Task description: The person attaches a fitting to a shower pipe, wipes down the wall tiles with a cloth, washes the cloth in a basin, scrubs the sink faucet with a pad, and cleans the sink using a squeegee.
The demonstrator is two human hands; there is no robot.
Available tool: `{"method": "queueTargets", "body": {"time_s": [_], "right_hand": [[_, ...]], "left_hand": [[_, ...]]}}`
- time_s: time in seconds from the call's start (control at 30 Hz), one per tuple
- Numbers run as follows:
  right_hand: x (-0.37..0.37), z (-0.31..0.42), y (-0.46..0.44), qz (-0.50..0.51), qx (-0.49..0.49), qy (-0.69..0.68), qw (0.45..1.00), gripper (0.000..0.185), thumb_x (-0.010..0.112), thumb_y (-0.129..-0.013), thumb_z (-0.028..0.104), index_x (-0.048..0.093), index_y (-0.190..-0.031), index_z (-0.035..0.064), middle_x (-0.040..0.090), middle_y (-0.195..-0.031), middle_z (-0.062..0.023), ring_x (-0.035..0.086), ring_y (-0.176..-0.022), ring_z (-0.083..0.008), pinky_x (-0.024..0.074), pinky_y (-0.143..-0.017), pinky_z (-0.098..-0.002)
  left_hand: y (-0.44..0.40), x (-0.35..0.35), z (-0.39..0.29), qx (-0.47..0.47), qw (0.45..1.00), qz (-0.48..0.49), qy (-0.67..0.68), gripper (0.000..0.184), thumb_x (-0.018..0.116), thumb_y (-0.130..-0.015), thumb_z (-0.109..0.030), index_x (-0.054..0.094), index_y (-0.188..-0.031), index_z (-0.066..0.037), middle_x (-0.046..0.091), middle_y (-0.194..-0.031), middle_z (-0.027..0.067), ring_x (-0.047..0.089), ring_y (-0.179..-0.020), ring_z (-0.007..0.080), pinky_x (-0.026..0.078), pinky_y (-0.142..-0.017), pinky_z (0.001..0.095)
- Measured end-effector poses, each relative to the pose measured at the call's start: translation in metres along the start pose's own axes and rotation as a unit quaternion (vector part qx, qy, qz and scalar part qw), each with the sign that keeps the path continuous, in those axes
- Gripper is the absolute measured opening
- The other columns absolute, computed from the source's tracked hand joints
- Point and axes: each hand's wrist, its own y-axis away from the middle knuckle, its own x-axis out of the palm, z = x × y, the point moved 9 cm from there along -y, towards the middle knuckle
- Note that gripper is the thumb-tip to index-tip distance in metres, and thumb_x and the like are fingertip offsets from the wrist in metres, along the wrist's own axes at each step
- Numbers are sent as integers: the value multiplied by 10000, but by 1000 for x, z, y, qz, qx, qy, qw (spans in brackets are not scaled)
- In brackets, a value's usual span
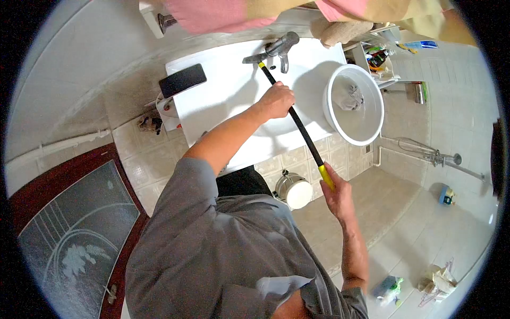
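Observation:
A long black pole [305, 132] with yellow ends slants across the white sink [223, 109]. My left hand [277, 100] is wrapped round its upper part, over the basin. Lower down, my right hand [338, 198] grips the yellow end, out past the sink's front edge. The pole's far tip meets the metal faucet [276, 48]; I cannot tell whether it touches it or carries a head there. On the sink's right side stands a white washbowl [330, 109] with water and a greyish cloth [350, 97] in it.
A black phone [183, 80] lies on the sink's left corner. Below the sink is a lidded pot or bucket [295, 191]. A shelf with bottles [378, 58] stands behind the washbowl. A shower fixture [438, 158] is at right, a glazed door [79, 234] at left.

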Motion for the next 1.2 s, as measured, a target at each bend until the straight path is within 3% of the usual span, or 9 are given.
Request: {"method": "queueTargets", "body": {"time_s": [0.2,0.37,0.57,0.63,0.77,0.83,0.97,1.07,1.2], "right_hand": [[-2,-7,-2,14,33,4,999,499,657,-917,65,538,-1400,20,674,-1169,-277,674,-1116,-344,519,-897,-352],[-9,-5,-3,10,21,-12,1000,494,640,-918,49,534,-1399,20,661,-1168,-295,670,-1120,-353,517,-908,-357],[-16,4,-7,12,-1,12,1000,503,647,-909,36,534,-1399,22,658,-1200,-276,653,-1150,-358,513,-932,-371],[-18,6,-5,31,33,29,999,500,633,-933,19,517,-1418,6,675,-1220,-234,639,-1163,-239,489,-964,-333],[-15,-2,-4,23,32,14,999,495,631,-934,23,524,-1417,16,674,-1208,-247,641,-1159,-239,496,-953,-347],[-19,-3,-4,24,12,19,999,500,642,-908,38,528,-1394,2,647,-1194,-296,654,-1130,-389,508,-925,-366],[-23,-7,-8,29,13,18,999,505,641,-906,24,527,-1397,-2,650,-1183,-300,661,-1130,-364,505,-927,-363],[-30,4,-12,15,-49,3,999,509,640,-901,14,528,-1397,-4,657,-1161,-303,672,-1116,-341,506,-916,-356],[-38,5,-15,29,-12,30,999,495,638,-902,19,536,-1386,-13,658,-1151,-308,677,-1105,-346,509,-912,-356]], "left_hand": [[-2,-3,0,-2,1000,20,-8,75,716,-808,-171,730,-795,-99,653,-831,87,632,-906,251,430,-904,400],[-4,-3,2,-8,999,-30,21,288,671,-909,-336,719,-771,-88,642,-791,88,622,-874,262,416,-859,414],[-3,-5,3,-2,997,-63,37,300,660,-918,-330,716,-756,-83,634,-778,90,620,-867,268,411,-856,412],[-4,-8,-2,8,997,-70,42,301,661,-918,-327,715,-753,-82,633,-776,89,620,-865,268,410,-856,410],[-4,-4,-2,-11,998,-47,33,286,661,-920,-304,717,-753,-79,629,-774,85,619,-871,260,412,-863,406],[-3,-1,-5,-18,999,-43,27,279,660,-920,-298,721,-763,-75,633,-782,88,620,-878,259,412,-868,410],[-9,-2,-2,-21,999,-39,18,266,661,-918,-289,724,-771,-77,641,-791,89,621,-879,258,411,-871,411],[-10,-6,-4,-24,999,-19,32,278,648,-923,-300,725,-775,-76,651,-805,100,625,-889,272,412,-873,420],[-13,-13,0,-31,998,-46,19,287,649,-921,-314,723,-771,-80,659,-816,107,633,-891,276,412,-872,424]]}}
